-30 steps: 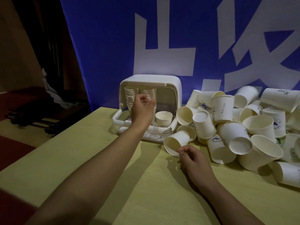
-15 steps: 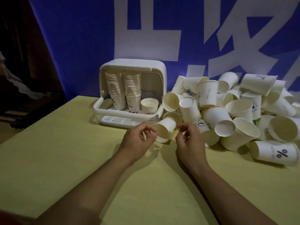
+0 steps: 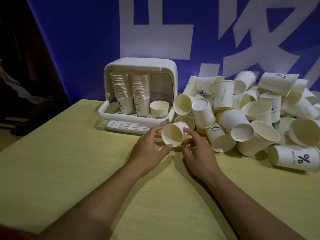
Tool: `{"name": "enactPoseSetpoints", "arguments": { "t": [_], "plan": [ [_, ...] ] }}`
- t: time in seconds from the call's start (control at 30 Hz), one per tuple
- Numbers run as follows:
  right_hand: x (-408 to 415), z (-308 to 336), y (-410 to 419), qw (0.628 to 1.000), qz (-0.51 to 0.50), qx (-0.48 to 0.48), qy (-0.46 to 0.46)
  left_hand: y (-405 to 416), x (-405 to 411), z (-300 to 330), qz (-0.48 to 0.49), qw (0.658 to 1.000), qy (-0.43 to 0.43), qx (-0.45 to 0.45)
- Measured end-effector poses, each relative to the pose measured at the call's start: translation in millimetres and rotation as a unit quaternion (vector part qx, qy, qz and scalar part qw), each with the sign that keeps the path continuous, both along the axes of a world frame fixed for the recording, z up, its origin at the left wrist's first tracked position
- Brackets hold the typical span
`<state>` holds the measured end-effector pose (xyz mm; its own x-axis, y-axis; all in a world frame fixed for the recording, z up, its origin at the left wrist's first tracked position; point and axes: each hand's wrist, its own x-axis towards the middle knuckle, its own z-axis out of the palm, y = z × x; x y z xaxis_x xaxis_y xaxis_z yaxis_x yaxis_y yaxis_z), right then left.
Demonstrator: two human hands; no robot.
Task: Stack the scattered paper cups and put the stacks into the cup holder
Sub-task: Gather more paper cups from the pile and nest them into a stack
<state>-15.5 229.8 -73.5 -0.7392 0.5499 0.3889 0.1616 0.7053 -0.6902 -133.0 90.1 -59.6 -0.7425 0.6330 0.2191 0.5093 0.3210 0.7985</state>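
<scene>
Both hands hold one paper cup just above the yellow table: the left hand pinches its rim between thumb and fingers, and the right hand curls its fingers around the cup's far side. Its mouth faces the camera. Beyond it, the cup holder stands open with two tall stacks and a single cup inside. Judged progress: partial. The scattered pile to the right remains large, crowding the holder's right edge and likely hindering access.
</scene>
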Motion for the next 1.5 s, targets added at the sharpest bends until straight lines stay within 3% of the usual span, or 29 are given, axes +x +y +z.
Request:
{"name": "enactPoseSetpoints", "arguments": {
  "t": [0.17,0.3,0.4,0.53,0.67,0.77,0.87,1.0,1.17,1.27,1.5],
  "plan": [
    [10,15,-10,0.982,0.050,-0.136,0.119,-2,4,2,-0.007,0.994,0.078,0.074],
    [19,19,-17,0.985,0.082,-0.112,0.106,-2,6,6,0.019,0.985,0.080,0.152],
    [23,25,-15,0.988,-0.005,0.033,0.151,-3,7,6,0.008,0.977,0.073,0.202],
    [32,39,1,0.924,-0.188,0.218,0.253,-2,12,8,0.011,0.973,0.066,0.222],
    [40,39,24,0.919,-0.337,0.135,0.152,0,17,4,-0.006,0.975,0.037,0.219],
    [42,33,33,0.926,-0.344,0.070,0.139,-1,25,4,-0.025,0.979,0.002,0.201],
    [37,31,35,0.917,-0.355,0.077,0.166,4,32,12,-0.072,0.984,-0.026,0.161],
    [38,36,34,0.906,-0.325,0.089,0.257,23,44,37,-0.151,0.983,-0.065,0.076],
    [44,43,19,0.868,-0.213,0.083,0.440,43,52,27,-0.156,0.969,-0.125,0.147],
    [39,40,9,0.886,-0.134,0.063,0.440,44,52,14,-0.179,0.962,-0.138,0.154],
    [38,36,1,0.932,-0.058,-0.044,0.354,37,55,9,-0.206,0.962,-0.072,0.163]
  ]
}}
